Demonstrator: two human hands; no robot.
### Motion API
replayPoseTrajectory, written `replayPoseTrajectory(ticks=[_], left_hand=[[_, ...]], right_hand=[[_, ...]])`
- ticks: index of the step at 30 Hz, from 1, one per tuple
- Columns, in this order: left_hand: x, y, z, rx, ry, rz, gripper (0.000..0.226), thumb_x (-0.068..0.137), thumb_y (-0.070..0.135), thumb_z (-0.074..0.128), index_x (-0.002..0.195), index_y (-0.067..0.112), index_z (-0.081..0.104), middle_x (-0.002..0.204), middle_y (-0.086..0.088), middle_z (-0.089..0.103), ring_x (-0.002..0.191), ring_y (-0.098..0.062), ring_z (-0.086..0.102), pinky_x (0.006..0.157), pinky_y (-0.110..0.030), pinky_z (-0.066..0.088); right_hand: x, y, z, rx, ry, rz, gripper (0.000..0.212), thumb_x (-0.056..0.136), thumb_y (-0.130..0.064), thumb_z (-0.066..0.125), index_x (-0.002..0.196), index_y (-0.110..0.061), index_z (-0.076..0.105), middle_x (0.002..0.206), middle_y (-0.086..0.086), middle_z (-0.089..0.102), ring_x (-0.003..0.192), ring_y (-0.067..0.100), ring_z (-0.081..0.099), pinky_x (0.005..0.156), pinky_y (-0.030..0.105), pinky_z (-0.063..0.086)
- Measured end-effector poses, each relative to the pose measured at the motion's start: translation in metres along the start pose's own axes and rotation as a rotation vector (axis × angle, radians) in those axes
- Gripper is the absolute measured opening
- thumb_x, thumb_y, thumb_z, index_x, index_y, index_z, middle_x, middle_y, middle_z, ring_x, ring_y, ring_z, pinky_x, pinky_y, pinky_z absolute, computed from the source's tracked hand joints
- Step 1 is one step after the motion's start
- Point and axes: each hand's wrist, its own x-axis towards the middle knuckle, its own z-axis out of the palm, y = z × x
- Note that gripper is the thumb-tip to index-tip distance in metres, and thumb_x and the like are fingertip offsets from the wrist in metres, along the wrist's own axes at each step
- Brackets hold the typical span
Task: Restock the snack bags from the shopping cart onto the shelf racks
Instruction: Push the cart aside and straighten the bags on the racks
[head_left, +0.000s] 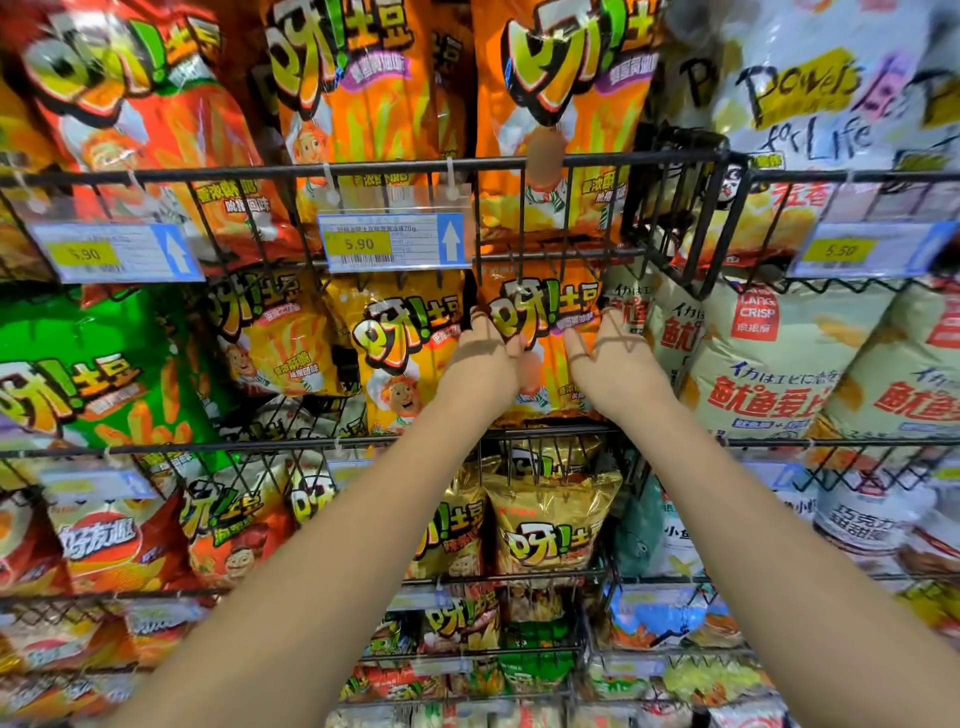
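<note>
both hands are up at the middle wire rack (291, 445). the left grip (485, 358) pinches the left side of an orange snack bag (545, 325). the right grip (610, 358) pinches its right side. both grips are narrow and closed on the bag.

the bag stands upright in the rack, with a yellow bag (400, 353) on one side and a white crisp bag (675, 332) on the other. its bottom is down by the front bar.

i think 2 hands hold it so the soft bag does not flop and goes in straight, face out like the bags beside it. a price tag (389, 243) reading 5.90 hangs above, to the left. the shopping cart is not in view.
</note>
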Motion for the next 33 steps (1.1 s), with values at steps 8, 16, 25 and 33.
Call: replayPoseTrajectory(ticks=[8,16,25,33], left_hand=[[-0.035,-0.003,-0.005,0.061,0.186,0.119,0.062,0.104,0.043,0.051,0.147,0.0,0.037,0.138,-0.022,0.055,0.118,-0.037,0.059,0.081,-0.043,0.051],[-0.101,0.016,-0.01,0.324,0.273,0.356,0.062,0.098,0.049,0.061,0.148,0.021,0.038,0.147,-0.007,0.042,0.135,-0.028,0.044,0.094,-0.042,0.052],[-0.136,0.076,0.016,0.27,0.256,0.799,0.071,0.096,0.048,0.065,0.154,0.021,0.035,0.152,-0.008,0.038,0.141,-0.03,0.038,0.109,-0.042,0.041],[-0.171,0.167,0.072,0.18,0.061,1.14,0.071,0.097,0.044,0.065,0.156,0.022,0.032,0.157,-0.012,0.032,0.145,-0.034,0.031,0.113,-0.048,0.037]], right_hand=[[-0.031,0.011,-0.02,-0.04,0.071,-0.184,0.068,0.104,-0.044,0.052,0.154,-0.002,0.034,0.152,0.019,0.047,0.136,0.033,0.05,0.108,0.043,0.047],[-0.101,0.035,-0.059,-0.05,0.137,-0.367,0.064,0.097,-0.048,0.065,0.151,-0.023,0.041,0.139,0.003,0.053,0.127,0.022,0.053,0.097,0.037,0.047],[-0.187,0.082,-0.116,-0.265,0.264,-0.114,0.069,0.098,-0.044,0.065,0.157,-0.027,0.035,0.148,0.001,0.045,0.132,0.026,0.049,0.101,0.041,0.048],[-0.296,0.155,-0.16,-0.376,0.384,0.326,0.071,0.095,-0.046,0.068,0.155,-0.023,0.038,0.149,0.005,0.043,0.131,0.027,0.049,0.103,0.041,0.048]])
